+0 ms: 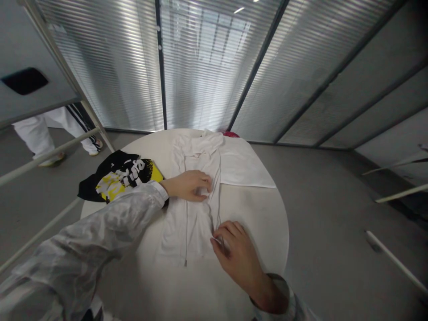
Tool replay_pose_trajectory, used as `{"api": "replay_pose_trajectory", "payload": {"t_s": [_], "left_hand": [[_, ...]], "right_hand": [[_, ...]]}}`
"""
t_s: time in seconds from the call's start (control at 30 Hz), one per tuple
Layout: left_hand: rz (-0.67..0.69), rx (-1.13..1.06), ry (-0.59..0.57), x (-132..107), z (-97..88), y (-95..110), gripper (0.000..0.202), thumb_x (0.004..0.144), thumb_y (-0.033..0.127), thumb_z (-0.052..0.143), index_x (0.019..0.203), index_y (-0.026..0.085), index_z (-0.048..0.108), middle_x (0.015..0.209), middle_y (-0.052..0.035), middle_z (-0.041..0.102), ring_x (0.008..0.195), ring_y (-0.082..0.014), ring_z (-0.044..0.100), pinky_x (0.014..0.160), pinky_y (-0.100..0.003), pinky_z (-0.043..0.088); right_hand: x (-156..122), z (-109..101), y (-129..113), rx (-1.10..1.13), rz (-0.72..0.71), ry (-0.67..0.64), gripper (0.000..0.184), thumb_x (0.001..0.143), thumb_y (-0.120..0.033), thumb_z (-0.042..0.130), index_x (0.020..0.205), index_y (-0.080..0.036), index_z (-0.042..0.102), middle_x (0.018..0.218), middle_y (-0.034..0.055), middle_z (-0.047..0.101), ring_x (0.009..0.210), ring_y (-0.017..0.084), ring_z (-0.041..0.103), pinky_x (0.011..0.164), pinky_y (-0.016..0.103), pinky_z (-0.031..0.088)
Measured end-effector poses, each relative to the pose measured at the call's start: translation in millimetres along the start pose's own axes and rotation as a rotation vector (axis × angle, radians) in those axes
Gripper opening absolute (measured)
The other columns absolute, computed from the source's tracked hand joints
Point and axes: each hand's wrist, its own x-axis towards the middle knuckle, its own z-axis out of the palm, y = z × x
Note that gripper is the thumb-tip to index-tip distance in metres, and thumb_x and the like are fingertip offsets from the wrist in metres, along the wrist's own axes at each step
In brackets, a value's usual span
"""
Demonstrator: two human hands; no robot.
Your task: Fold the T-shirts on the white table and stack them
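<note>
White garment (187, 223) is seen spread out on a round pale surface (264, 223), its collar end turned toward the far edge and one broad flat part laid out to the right. A thin cord is seen running down its front toward the near hem. The left hand (189, 185) is laid on the middle of the garment, palm down, with the fingers bent onto a fold of cloth; whether anything is held in that grip cannot be told. The right hand (236, 252) is placed at the garment's near right edge, and its grip is closed to a pinch, thumb against fingertips, on the edge of the cloth.

A black and yellow printed shirt (120, 178) is crumpled at the left rim of the surface, just beside the left sleeve (100, 236). A small red item (230, 133) is partly hidden behind the collar at the far rim. Another person's legs in white trousers (40, 133) are seen on the floor well off to the left, behind a slanted metal frame (50, 154).
</note>
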Motion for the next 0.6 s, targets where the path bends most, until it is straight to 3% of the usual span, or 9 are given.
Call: {"api": "replay_pose_trajectory", "payload": {"t_s": [0.1, 0.17, 0.3, 0.37, 0.5, 0.6], "left_hand": [[-0.013, -0.1, -0.05, 0, -2.3, 9, 0.011, 0.099, 0.025, 0.068, 0.106, 0.026, 0.076, 0.114, -0.0074, 0.077, 0.106, -0.0221, 0.074, 0.1, -0.032, 0.054], [-0.029, -0.15, -0.083, 0, -4.6, 10, 0.011, 0.098, 0.022, 0.067, 0.102, 0.025, 0.076, 0.11, -0.0059, 0.077, 0.097, -0.0196, 0.074, 0.094, -0.03, 0.054], [-0.112, -0.141, -0.089, -1, -5.2, 5, 0.017, 0.1, 0.032, 0.068, 0.087, 0.024, 0.074, 0.092, -0.0031, 0.075, 0.082, -0.0173, 0.071, 0.081, -0.029, 0.051], [-0.178, -0.068, -0.07, -3, -2.5, 0, 0.028, 0.102, 0.043, 0.07, 0.081, 0.023, 0.071, 0.085, -0.0024, 0.073, 0.078, -0.018, 0.069, 0.076, -0.03, 0.047], [-0.371, 0.094, -0.073, -7, 5.9, -7, 0.044, 0.098, 0.062, 0.072, 0.079, 0.023, 0.07, 0.08, -0.0029, 0.074, 0.073, -0.0202, 0.066, 0.073, -0.032, 0.042], [-0.506, 0.101, -0.078, -6, 12.7, -7, 0.049, 0.1, 0.068, 0.067, 0.081, 0.023, 0.072, 0.082, -0.0041, 0.075, 0.072, -0.0212, 0.066, 0.07, -0.032, 0.04]], "right_hand": [[0, -1, -13, 0.102, -0.078, 0.043, 0.012, 0.105, -0.016, 0.064, 0.097, -0.025, 0.062, 0.093, 0.0034, 0.072, 0.092, 0.024, 0.066, 0.089, 0.042, 0.054], [2, -2, -21, 0.183, -0.159, 0.019, 0.009, 0.107, -0.019, 0.062, 0.111, -0.026, 0.065, 0.1, 0.0038, 0.076, 0.1, 0.024, 0.069, 0.095, 0.041, 0.056], [6, -2, -23, 0.236, -0.327, -0.188, 0.042, 0.106, -0.026, 0.067, 0.148, -0.025, 0.059, 0.134, 0.0086, 0.077, 0.127, 0.025, 0.069, 0.113, 0.042, 0.056], [6, 1, -16, 0.152, -0.28, -0.2, 0.042, 0.103, -0.026, 0.071, 0.144, -0.024, 0.061, 0.136, 0.0096, 0.075, 0.128, 0.027, 0.068, 0.114, 0.046, 0.055], [3, 4, 2, -0.057, -0.095, -0.175, 0.034, 0.094, -0.029, 0.085, 0.123, -0.022, 0.068, 0.125, 0.0112, 0.074, 0.116, 0.032, 0.069, 0.101, 0.05, 0.059], [-1, 3, 8, -0.085, -0.095, -0.199, 0.019, 0.098, -0.025, 0.081, 0.111, -0.023, 0.068, 0.113, 0.008, 0.073, 0.106, 0.028, 0.068, 0.094, 0.045, 0.059]]}}
